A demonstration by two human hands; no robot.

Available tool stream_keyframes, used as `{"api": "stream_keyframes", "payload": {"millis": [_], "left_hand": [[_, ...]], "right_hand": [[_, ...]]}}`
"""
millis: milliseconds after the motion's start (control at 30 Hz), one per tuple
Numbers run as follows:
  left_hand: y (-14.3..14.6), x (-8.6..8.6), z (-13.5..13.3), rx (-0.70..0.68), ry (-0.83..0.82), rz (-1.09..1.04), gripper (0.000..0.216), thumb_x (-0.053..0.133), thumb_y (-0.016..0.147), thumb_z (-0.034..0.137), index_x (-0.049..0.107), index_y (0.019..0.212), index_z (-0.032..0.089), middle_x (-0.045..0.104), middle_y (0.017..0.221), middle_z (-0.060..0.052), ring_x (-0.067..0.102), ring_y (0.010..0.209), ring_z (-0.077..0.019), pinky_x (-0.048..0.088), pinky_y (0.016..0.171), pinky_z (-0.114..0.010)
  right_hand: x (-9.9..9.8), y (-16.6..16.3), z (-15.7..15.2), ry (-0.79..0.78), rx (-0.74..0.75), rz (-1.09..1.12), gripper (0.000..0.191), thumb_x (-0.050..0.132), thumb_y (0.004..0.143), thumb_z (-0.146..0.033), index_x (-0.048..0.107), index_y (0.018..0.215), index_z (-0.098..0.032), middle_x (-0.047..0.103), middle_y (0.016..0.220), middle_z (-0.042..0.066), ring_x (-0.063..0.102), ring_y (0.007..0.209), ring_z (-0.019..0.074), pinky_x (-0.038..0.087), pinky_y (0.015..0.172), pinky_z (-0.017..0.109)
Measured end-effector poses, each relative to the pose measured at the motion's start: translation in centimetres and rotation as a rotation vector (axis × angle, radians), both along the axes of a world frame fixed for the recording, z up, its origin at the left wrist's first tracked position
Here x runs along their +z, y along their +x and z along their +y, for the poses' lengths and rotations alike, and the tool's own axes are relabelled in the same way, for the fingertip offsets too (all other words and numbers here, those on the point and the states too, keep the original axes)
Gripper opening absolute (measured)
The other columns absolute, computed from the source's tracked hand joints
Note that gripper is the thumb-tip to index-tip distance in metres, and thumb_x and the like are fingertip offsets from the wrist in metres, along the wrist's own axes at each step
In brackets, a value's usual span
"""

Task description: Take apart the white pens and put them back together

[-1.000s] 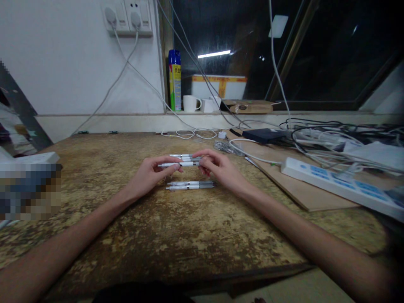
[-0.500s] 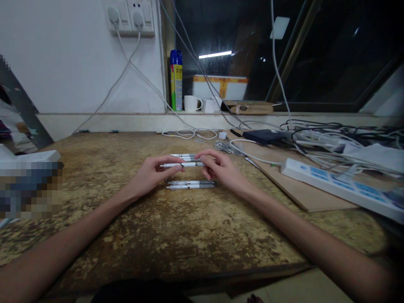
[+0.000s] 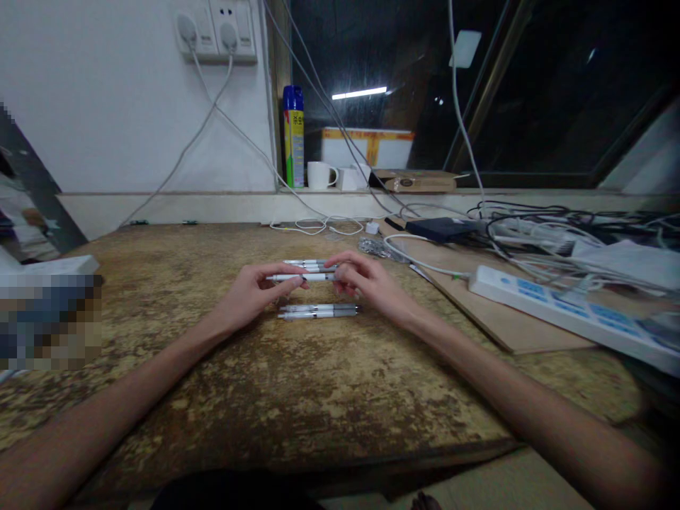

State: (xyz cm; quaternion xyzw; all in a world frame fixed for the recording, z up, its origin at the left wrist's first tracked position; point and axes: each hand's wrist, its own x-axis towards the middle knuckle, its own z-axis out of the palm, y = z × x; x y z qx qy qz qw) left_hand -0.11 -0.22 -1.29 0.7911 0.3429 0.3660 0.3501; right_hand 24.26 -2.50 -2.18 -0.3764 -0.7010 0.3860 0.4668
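Both hands meet over the middle of a worn brown table [image 3: 319, 397]. My left hand [image 3: 249, 294] pinches the left end of a white pen [image 3: 311, 277]. My right hand [image 3: 366, 283] grips the same pen's right end with its fingers curled. The pen is held level, just above the tabletop. Two more white pens [image 3: 317, 311] lie side by side right in front of the hands. Another couple of white pens [image 3: 308, 263] lie just behind the held one.
A white power strip [image 3: 563, 308] lies on a board [image 3: 478, 312] at the right amid tangled cables [image 3: 536, 219]. On the sill stand a spray can [image 3: 294, 138], a white mug [image 3: 320, 174] and boxes. Wall sockets [image 3: 215, 28] hang above. A blurred patch sits at the left edge.
Nothing but slight camera sway; both hands keep their hold on the same pen in the same place.
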Motion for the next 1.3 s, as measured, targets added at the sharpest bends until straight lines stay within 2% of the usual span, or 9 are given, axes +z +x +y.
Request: {"api": "stream_keyframes", "payload": {"millis": [100,233,400,567,733,933,1100,1300], "left_hand": [[0.0,0.1,-0.1,-0.005,-0.001,-0.002,0.032,0.065,0.091,0.042,0.076,0.113,0.019,0.078,0.107,-0.007,0.070,0.097,-0.0211,0.053,0.088,-0.031],[0.1,0.1,-0.2,-0.005,-0.004,0.004,0.031,0.066,0.091,0.041,0.077,0.110,0.019,0.078,0.105,-0.008,0.070,0.096,-0.0211,0.054,0.085,-0.030],[0.1,0.1,-0.2,-0.004,-0.001,0.000,0.031,0.066,0.091,0.040,0.076,0.111,0.019,0.078,0.104,-0.008,0.070,0.097,-0.0209,0.053,0.084,-0.029],[0.1,0.0,-0.1,-0.024,-0.023,-0.009,0.030,0.066,0.091,0.038,0.076,0.113,0.020,0.078,0.104,-0.008,0.069,0.094,-0.0199,0.052,0.081,-0.028],[0.2,0.0,-0.2,-0.028,-0.028,-0.001,0.030,0.065,0.092,0.038,0.075,0.113,0.019,0.078,0.102,-0.008,0.068,0.091,-0.0197,0.051,0.077,-0.028],[0.1,-0.1,-0.1,-0.054,-0.017,-0.012,0.027,0.067,0.091,0.036,0.075,0.112,0.020,0.078,0.103,-0.008,0.068,0.094,-0.0194,0.051,0.079,-0.028],[0.1,-0.1,-0.1,-0.040,-0.013,0.013,0.028,0.062,0.094,0.037,0.074,0.113,0.019,0.078,0.100,-0.008,0.068,0.084,-0.0174,0.050,0.072,-0.027],[0.0,-0.1,0.1,-0.034,0.048,0.022,0.028,0.066,0.092,0.038,0.077,0.109,0.019,0.077,0.104,-0.008,0.069,0.096,-0.0204,0.051,0.079,-0.029]], "right_hand": [[0.0,0.1,0.2,0.033,0.013,-0.005,0.025,0.062,0.089,-0.038,0.062,0.108,-0.021,0.059,0.071,-0.001,0.049,0.062,0.0137,0.036,0.058,0.027],[0.0,0.2,0.2,-0.036,0.050,0.006,0.027,0.051,0.096,-0.043,0.062,0.109,-0.021,0.056,0.062,-0.002,0.048,0.056,0.0141,0.033,0.055,0.028],[0.3,0.3,-0.1,0.040,0.034,-0.055,0.025,0.063,0.090,-0.038,0.065,0.110,-0.022,0.063,0.079,0.001,0.054,0.068,0.0146,0.039,0.062,0.028],[0.2,0.3,0.0,-0.015,0.074,-0.025,0.028,0.054,0.096,-0.043,0.063,0.110,-0.021,0.058,0.064,-0.002,0.051,0.058,0.0138,0.036,0.057,0.028],[0.3,0.5,0.0,0.069,0.038,-0.067,0.025,0.062,0.092,-0.039,0.066,0.109,-0.022,0.063,0.079,0.001,0.054,0.070,0.0148,0.039,0.062,0.028],[0.1,0.3,-0.1,-0.001,0.085,-0.058,0.028,0.052,0.098,-0.044,0.063,0.110,-0.021,0.054,0.061,-0.003,0.047,0.056,0.0141,0.035,0.056,0.029],[0.2,0.2,-0.2,0.096,0.019,-0.134,0.027,0.055,0.096,-0.042,0.064,0.112,-0.021,0.063,0.079,0.002,0.055,0.073,0.0171,0.039,0.065,0.030],[0.6,0.4,-0.8,0.127,0.015,-0.211,0.026,0.053,0.098,-0.042,0.064,0.111,-0.023,0.057,0.081,0.001,0.049,0.074,0.0175,0.035,0.065,0.030]]}}
